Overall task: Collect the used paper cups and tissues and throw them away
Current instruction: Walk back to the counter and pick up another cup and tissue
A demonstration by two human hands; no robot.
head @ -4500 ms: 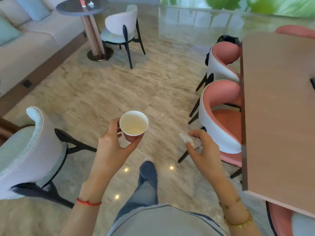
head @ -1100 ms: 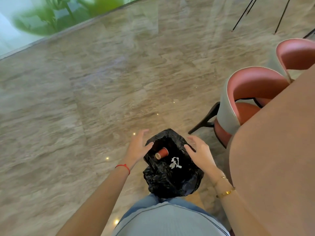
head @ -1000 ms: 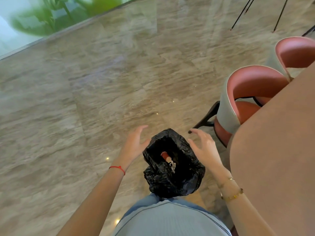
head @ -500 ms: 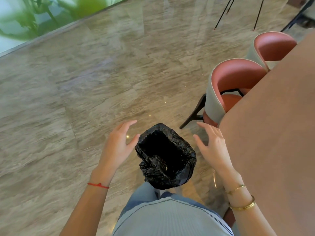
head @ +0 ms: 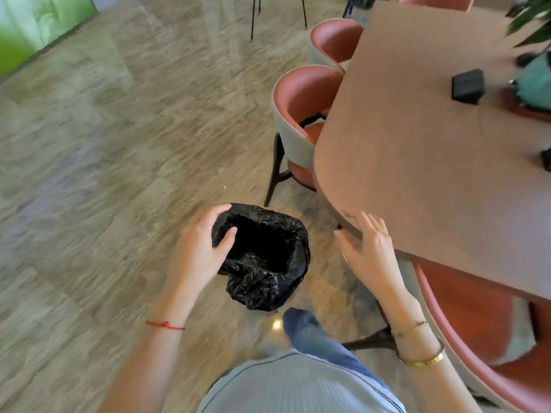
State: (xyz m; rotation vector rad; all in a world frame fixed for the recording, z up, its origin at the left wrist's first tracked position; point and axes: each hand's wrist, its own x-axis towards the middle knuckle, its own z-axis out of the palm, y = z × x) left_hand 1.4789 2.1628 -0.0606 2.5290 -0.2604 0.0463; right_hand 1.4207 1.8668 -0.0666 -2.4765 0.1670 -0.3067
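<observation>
A small bin lined with a black bag point(head: 268, 272) stands on the marble floor just in front of my feet. Its inside is dark, and neither cup nor tissue shows in it. My left hand point(head: 196, 251) grips the bag's left rim, thumb inside and fingers curled over the far edge. My right hand point(head: 369, 251) hovers to the right of the bin, fingers spread and empty, close to the corner of the wooden table point(head: 417, 144).
Two pink chairs point(head: 301, 114) point(head: 334, 40) are tucked in along the table's left side, and a third one point(head: 477, 317) is at my right. On the table lie a small black box point(head: 467, 84) and a teal object point(head: 536, 81). Open floor stretches to the left.
The cup and tissue that were falling into the bag a second ago are out of sight. My left hand has closed on the bag's rim. My view has swung towards the table.
</observation>
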